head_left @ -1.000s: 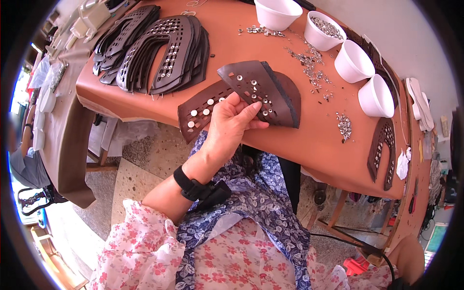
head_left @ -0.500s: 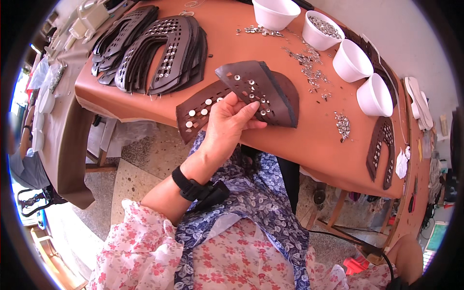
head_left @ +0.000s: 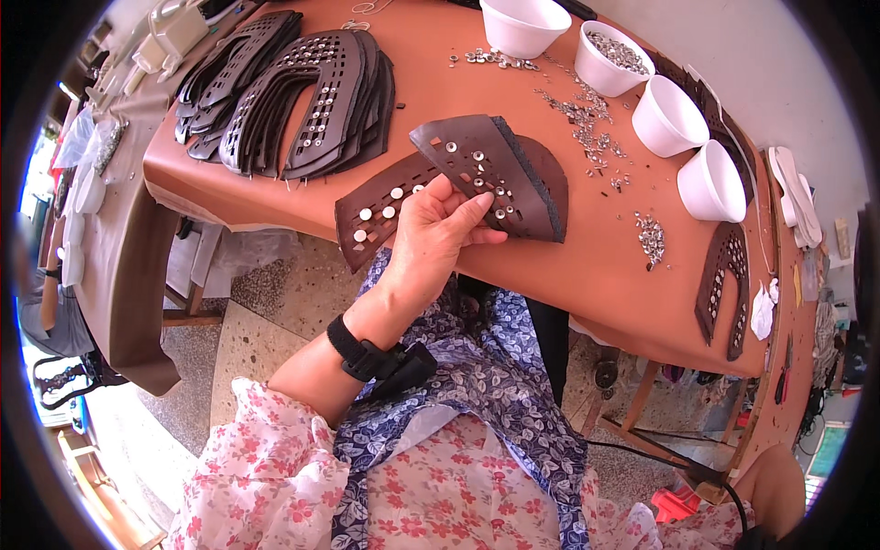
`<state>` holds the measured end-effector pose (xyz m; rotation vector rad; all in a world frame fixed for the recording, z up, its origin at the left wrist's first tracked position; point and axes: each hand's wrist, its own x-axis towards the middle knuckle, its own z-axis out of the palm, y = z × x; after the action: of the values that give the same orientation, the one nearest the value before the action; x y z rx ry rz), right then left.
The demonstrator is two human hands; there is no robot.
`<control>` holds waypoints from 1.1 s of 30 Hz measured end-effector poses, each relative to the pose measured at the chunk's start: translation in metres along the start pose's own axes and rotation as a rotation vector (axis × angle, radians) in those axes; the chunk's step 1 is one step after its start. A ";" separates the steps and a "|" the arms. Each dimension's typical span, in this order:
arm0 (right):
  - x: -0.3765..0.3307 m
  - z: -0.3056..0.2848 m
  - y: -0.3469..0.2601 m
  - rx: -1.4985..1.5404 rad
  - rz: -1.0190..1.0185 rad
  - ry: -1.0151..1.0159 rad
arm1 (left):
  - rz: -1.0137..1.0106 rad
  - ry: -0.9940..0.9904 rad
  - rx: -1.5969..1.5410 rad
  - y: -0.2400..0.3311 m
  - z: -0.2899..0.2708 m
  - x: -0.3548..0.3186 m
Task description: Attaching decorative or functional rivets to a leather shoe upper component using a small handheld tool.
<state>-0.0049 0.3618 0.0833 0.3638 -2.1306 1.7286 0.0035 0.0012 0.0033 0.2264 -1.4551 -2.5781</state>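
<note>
My left hand (head_left: 431,225) is closed on a dark brown leather piece (head_left: 490,170), thumb pressed on its face. The piece is U-shaped, with rows of slots and several silver studs. One arm of it is folded over and raised; the other arm (head_left: 353,240) carries flat white-looking round studs and lies toward the left at the table's front edge. Part of the leather is hidden behind my fingers. Of my right arm only a bent bare part shows at the lower right; my right hand is out of view.
Stacked U-shaped leather pieces (head_left: 357,137) lie at the back left of the brown-covered table (head_left: 431,78). Loose metal studs (head_left: 587,119) are scattered near white bowls, one bowl (head_left: 596,69) holding studs. A small stud pile (head_left: 651,240) and another leather piece (head_left: 712,284) lie to the right.
My left hand and the leather piece stay practically where they were. At the far left rim, a person's forearm now shows where it did not before.
</note>
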 end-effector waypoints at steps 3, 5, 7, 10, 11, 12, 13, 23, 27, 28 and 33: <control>0.002 -0.016 -0.005 0.023 -0.026 0.049 | -0.005 -0.003 0.008 0.000 -0.001 0.000; 0.005 -0.030 -0.012 0.058 -0.058 0.097 | 0.001 0.000 -0.008 0.000 -0.001 0.000; 0.008 -0.043 -0.021 0.096 -0.098 0.145 | 0.028 -0.015 -0.077 -0.001 0.000 0.000; 0.013 -0.057 -0.041 0.159 -0.168 0.219 | -0.010 -0.011 -0.054 0.002 0.000 0.003; 0.014 -0.058 -0.047 0.165 -0.180 0.234 | 0.000 -0.029 -0.065 0.003 0.000 0.003; 0.015 -0.058 -0.052 0.159 -0.190 0.239 | -0.016 -0.030 -0.070 0.005 -0.001 0.004; 0.016 -0.054 -0.055 0.147 -0.187 0.234 | -0.041 -0.026 -0.082 0.006 -0.001 0.003; 0.019 0.065 -0.026 -0.229 0.012 -0.301 | -0.114 -0.086 -0.246 0.008 -0.011 0.009; 0.026 0.094 -0.017 -0.177 0.031 -0.352 | -0.121 -0.059 -0.255 0.010 -0.011 0.008; 0.025 0.098 -0.015 -0.178 0.045 -0.345 | -0.122 -0.054 -0.259 0.010 -0.010 0.008; 0.034 0.121 0.002 -0.334 -0.198 -0.315 | -0.142 -0.032 -0.242 0.012 -0.009 0.009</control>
<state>-0.0507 0.2452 0.0753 0.7611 -2.4524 1.2438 -0.0027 -0.0145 0.0084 0.2652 -1.1601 -2.8525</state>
